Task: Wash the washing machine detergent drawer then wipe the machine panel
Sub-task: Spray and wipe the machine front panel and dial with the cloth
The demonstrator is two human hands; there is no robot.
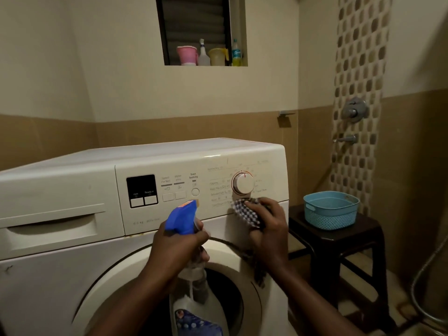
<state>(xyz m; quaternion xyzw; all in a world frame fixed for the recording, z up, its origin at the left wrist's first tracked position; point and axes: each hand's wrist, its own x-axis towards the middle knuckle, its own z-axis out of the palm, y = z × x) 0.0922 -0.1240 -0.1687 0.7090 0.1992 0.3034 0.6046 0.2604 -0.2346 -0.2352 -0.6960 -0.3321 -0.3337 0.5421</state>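
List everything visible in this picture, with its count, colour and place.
washing machine: one, white, centre
drawer: one, white, closed, machine's upper left
dial: one, white, right part of the panel
spray bottle: one, blue head, low centre
cloth: one, checked, on the panel below the dial
basket: one, blue, on the stool
stool: one, dark brown, right of machine
containers: four, pink, white, yellow, green, window ledge
tap: one, grey, right wall
left hand: grips the spray bottle
right hand: holds the cloth
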